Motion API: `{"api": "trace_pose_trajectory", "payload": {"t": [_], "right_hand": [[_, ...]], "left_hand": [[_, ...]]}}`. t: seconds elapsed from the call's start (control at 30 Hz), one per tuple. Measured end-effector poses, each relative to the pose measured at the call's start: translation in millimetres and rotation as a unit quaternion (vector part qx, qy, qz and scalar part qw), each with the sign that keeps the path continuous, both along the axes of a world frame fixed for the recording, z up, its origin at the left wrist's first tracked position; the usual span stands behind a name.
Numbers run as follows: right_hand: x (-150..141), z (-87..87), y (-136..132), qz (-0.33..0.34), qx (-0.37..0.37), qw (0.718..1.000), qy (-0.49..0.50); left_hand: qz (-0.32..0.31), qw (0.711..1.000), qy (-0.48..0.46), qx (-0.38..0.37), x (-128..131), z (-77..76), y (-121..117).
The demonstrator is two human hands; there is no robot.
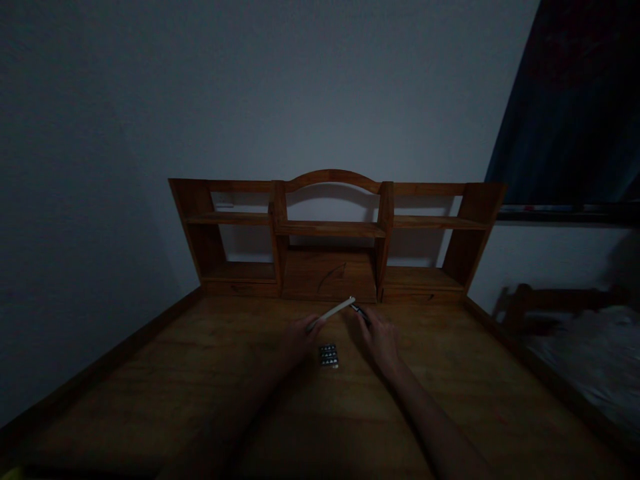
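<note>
My left hand (302, 333) is closed around the lower end of a long, thin, pale stick (336, 310), which slants up to the right. In my right hand (380, 333) is a slim dark pen-like tool (360, 312) with a light, metallic-looking tip. That tip meets or nearly meets the far end of the stick; which of the two I cannot tell in the dim light. A small black pack (328, 355) with rows of pale marks lies flat on the wooden desk (240, 387) between my forearms. Beside its lower right corner is a tiny pale bit (335, 366).
A wooden shelf unit (330, 229) stands along the back of the desk against the wall. Raised wooden edges run down both sides. To the right are a dark curtain (575, 100) and a pale crumpled heap (595, 353) by a wooden frame.
</note>
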State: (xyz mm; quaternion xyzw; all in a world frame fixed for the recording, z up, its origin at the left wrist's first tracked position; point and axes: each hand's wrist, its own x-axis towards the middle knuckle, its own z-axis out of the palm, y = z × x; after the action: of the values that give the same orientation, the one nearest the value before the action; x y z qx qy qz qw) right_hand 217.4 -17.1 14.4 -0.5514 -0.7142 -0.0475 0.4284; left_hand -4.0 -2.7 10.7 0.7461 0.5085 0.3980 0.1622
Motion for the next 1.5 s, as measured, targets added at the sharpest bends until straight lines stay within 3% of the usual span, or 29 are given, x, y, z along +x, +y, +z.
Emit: {"api": "trace_pose_trajectory", "payload": {"t": [0.2, 0.37, 0.67, 0.9, 1.03, 1.13, 1.23, 1.33, 1.5], "right_hand": [[-0.4, -1.6, 2.0, 0.003, -0.006, 1.000, -0.008], [1.9, -4.7, 4.0, -0.007, 0.001, 1.000, 0.001], [2.8, 0.0, 1.5, 0.001, 0.004, 1.000, 0.013], [-1.4, -0.4, -1.2, 0.019, -0.004, 0.997, 0.071], [-0.6, -3.1, 8.6, 0.085, -0.050, 0.969, 0.228], [-0.6, -7.3, 18.7, 0.149, -0.110, 0.917, 0.352], [-2.2, -11.2, 23.6, 0.187, -0.175, 0.875, 0.411], [-4.0, -12.3, 22.7, 0.204, -0.171, 0.875, 0.405], [-4.9, -9.6, 18.0, 0.184, -0.139, 0.889, 0.396]], "left_hand": [[0.055, 0.998, 0.033, 0.001, 1.2, -2.0, 0.6], [0.089, 0.996, 0.004, -0.010, -8.8, -2.9, 9.4], [-0.002, 1.000, -0.002, 0.016, -5.9, -4.7, 4.9], [0.064, 0.997, -0.041, 0.013, -10.8, -2.4, 10.6], [0.052, 0.992, -0.110, 0.019, -10.7, 1.2, 9.5], [0.018, 0.994, -0.111, 0.019, -5.1, 1.3, 4.3], [-0.016, 0.996, -0.085, 0.013, 1.6, 0.1, -1.3], [-0.029, 0.998, -0.051, 0.002, 4.7, -0.5, -3.2], [0.020, 1.000, -0.023, 0.000, -0.4, -0.4, 2.9]]}}
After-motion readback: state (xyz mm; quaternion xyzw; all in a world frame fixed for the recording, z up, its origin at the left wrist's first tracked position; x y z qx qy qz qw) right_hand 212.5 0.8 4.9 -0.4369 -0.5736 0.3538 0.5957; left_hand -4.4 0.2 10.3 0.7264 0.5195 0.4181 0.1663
